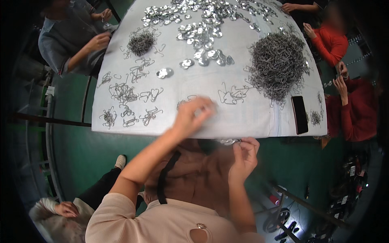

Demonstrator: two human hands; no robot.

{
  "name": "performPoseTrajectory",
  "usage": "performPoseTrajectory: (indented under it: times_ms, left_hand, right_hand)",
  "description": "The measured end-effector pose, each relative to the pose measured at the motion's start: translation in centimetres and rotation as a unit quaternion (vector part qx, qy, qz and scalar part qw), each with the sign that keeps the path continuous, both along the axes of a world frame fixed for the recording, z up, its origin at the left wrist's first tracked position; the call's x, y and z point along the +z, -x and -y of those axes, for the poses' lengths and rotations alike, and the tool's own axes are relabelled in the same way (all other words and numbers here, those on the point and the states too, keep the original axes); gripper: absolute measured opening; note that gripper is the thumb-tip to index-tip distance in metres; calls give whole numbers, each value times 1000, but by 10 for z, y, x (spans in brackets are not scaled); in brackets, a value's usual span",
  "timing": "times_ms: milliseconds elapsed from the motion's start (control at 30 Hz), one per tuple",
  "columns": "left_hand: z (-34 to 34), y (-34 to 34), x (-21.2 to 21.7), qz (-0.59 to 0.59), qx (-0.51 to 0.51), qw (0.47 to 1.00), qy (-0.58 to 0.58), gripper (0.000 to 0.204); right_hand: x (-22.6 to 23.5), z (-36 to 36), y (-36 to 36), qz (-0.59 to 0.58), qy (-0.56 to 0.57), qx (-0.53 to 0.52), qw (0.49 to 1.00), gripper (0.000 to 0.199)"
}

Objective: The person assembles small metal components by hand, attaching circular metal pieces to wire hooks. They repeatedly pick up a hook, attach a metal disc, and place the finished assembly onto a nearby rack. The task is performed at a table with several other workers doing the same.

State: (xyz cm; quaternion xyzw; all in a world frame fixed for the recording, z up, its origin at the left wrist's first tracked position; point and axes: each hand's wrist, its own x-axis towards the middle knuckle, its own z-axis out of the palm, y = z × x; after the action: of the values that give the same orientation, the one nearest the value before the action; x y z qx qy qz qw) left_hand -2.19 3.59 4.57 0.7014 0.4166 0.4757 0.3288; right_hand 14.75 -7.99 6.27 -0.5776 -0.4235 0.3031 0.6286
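Observation:
My left hand [193,116] is over the near part of the white-covered table, blurred by motion, so I cannot make out what its fingers hold. Just beyond it lies a small group of wire hooks [186,101], partly hidden by the hand. At the table's front edge my right hand [244,158] pinches shiny metal discs [229,141], which stick out to the left of the fingertips. More bent wire hooks [233,94] lie loose on the cloth beyond the right hand.
A big heap of wire hooks [278,65] and a dark phone [300,115] are on the right. Shiny discs [202,34] spread across the far middle; a smaller hook pile [141,42] is at left. Other people work along both sides; someone sits at lower left.

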Motion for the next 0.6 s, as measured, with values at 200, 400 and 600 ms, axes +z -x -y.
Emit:
performPoseTrajectory:
  times_ms: [200, 400, 600]
  left_hand:
    - [-152, 67, -34, -237, 168, 953, -83, 19]
    - [-189, 75, -34, -407, 25, 913, -1, 24]
    - [-174, 73, 3, -454, 28, 889, 46, 19]
  right_hand:
    - [10, 1, 0, 37, 7, 7, 999, 10]
    - [4, 3, -7, 22, 10, 14, 1000, 15]
    - [-6, 2, -5, -11, 9, 22, 1000, 15]
